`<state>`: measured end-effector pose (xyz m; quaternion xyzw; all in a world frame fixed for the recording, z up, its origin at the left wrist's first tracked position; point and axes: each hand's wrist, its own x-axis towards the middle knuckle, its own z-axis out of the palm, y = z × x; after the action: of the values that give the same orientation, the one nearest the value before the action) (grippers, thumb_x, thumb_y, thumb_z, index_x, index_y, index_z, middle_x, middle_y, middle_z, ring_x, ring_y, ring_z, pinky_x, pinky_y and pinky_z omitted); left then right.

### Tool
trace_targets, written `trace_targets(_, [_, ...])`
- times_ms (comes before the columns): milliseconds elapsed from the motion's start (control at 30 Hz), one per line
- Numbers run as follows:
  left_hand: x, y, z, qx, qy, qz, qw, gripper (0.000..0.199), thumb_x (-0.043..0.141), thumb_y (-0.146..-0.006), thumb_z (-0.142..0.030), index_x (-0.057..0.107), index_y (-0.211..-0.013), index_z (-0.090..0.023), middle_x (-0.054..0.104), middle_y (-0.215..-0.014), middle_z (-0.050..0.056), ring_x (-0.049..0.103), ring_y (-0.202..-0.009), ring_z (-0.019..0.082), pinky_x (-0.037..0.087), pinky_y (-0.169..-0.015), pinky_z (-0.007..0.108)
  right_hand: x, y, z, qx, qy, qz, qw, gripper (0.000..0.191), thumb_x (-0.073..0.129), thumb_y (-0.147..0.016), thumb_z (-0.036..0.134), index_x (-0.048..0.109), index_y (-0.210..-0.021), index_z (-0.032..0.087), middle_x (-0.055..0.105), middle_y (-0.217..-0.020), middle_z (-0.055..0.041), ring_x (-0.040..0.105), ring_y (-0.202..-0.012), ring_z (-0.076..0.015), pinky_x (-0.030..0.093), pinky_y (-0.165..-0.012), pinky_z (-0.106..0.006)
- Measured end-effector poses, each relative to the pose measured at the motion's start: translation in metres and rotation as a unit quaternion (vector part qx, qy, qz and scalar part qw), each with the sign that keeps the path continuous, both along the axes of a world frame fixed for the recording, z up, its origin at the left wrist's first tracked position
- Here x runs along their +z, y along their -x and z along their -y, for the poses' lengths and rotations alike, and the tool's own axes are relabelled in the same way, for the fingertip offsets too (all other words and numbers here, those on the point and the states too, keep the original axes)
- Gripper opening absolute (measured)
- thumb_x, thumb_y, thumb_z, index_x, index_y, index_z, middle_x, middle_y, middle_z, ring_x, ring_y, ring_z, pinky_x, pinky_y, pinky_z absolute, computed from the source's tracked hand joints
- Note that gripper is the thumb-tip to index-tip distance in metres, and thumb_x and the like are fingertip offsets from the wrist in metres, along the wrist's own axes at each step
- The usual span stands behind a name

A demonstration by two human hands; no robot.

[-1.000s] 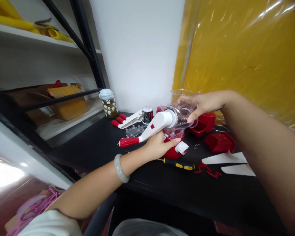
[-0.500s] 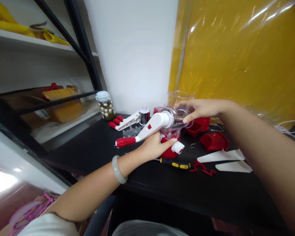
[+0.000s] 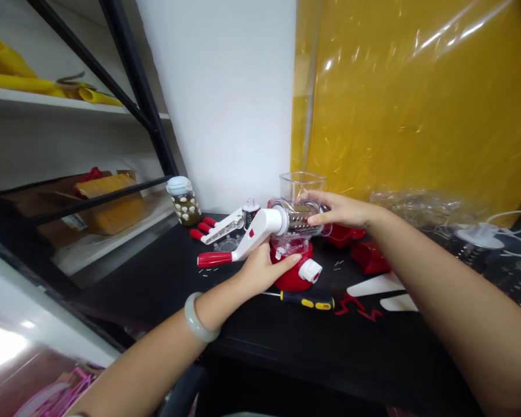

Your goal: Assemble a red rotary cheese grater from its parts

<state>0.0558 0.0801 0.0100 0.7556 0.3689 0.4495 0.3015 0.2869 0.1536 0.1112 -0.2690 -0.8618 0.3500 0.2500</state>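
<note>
A rotary grater (image 3: 293,277) with a red base stands upright on the black table. Its white crank arm (image 3: 260,230) ends in a red handle pointing left toward me. My left hand (image 3: 260,271) is closed around the red base, thumb along its front; its other fingers are mostly hidden. On the clear housing around the metal grating drum (image 3: 301,217), my right hand (image 3: 336,209) has its thumb and fingers closed. A clear square hopper (image 3: 303,184) rises behind it. Just in front of the base lies a black-and-yellow screwdriver (image 3: 307,300).
Spare crank handles (image 3: 219,227) and a small drum (image 3: 250,213) lie left; a lidded bottle (image 3: 184,202) stands behind. Red zigzag pieces (image 3: 358,307), white strips (image 3: 375,285), a red part (image 3: 369,258) and several small pins (image 3: 338,265) lie right. Shelving (image 3: 156,139) borders the left.
The camera view has shifted, showing more of the right side. The grater has moved slightly left relative to the screwdriver, with both hands still on it.
</note>
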Motion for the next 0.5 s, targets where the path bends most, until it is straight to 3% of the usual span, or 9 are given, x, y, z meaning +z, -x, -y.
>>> trace_targets(300, [-0.003,0.001,-0.001,-0.054,0.006,0.032,0.998,0.062,0.071,-0.084,-0.035,0.041,-0.136,-0.019,0.054,-0.14,0.013,0.054,-0.127,0.028,0.042,-0.111,0.049,0.005,0.004,0.022,-0.063,-0.071,0.016,0.995,0.062,0.079,-0.064,0.053,0.057,-0.114,0.022,0.066,-0.115,-0.0093,0.064,-0.103,-0.0307,0.05,-0.094,-0.05])
trace_targets(500, [-0.003,0.0,-0.002,-0.056,0.006,0.056,0.997,0.066,0.073,-0.082,-0.034,0.038,-0.137,-0.019,0.052,-0.141,0.014,0.054,-0.128,0.03,0.042,-0.11,0.05,0.008,0.002,0.027,-0.105,-0.085,0.043,0.99,0.058,0.078,-0.064,0.056,0.059,-0.107,0.022,0.067,-0.112,-0.0098,0.065,-0.101,-0.0315,0.052,-0.088,-0.049])
